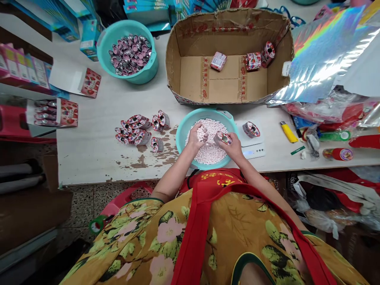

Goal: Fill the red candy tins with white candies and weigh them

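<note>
Small pale-pink candies [209, 154] fill a turquoise basin [182, 128] right in front of me. Above them, my left hand [197, 135] is cupped around a heap of these candies. My right hand [233, 145] grips a small red-and-white printed tin [222, 137] with a dark round hole in its top, tilted over the basin. Another such tin [251, 129] stands on a white digital scale [252, 148] right of the basin. Several more tins [133, 128] are grouped on the table to the left.
Behind the basin is a cardboard box [230, 91] with 3 tins inside. A second turquoise basin [152, 65] at the back left holds small pink-and-silver lids [130, 55]. A yellow lighter [288, 132], holographic sheets [323, 55] and plastic packaging lie on the right; printed cartons [69, 112] stand on the left.
</note>
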Demonstrator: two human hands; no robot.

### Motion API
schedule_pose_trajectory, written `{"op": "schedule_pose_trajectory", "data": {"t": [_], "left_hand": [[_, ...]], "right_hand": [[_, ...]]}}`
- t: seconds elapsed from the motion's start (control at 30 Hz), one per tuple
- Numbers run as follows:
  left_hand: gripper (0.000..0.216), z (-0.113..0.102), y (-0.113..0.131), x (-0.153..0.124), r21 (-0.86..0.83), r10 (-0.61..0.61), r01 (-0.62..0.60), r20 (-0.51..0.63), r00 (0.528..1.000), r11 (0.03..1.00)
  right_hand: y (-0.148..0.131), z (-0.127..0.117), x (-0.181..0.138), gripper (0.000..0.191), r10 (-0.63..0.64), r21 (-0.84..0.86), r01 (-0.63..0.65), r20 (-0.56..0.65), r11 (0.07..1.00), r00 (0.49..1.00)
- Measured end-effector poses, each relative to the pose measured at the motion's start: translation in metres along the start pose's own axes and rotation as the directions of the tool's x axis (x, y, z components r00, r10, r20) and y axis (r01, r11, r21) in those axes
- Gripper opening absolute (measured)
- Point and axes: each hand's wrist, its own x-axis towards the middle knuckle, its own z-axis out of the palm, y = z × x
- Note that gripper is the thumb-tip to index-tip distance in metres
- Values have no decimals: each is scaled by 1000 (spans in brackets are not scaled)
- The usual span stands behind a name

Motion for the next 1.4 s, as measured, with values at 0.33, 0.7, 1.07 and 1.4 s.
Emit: {"op": "schedule_pose_trajectory", "data": {"t": [0.33,0.7,1.07,1.4], "left_hand": [[38,40,-26,-28,57,480,-482,45,876,874],[49,49,-23,-22,167,513,-508,12,858,845],[52,52,-20,-21,202,532,-524,16,846,827],[52,59,-21,-24,238,494,-504,104,863,830]], "right_hand": [[-31,28,-2,37,-56,-123,77,162,989,985],[-50,18,-3,34,-6,-213,38,149,976,989],[-50,11,-2,39,-3,-68,12,140,998,990],[-50,8,-1,36,12,-11,-11,97,1000,995]]}}
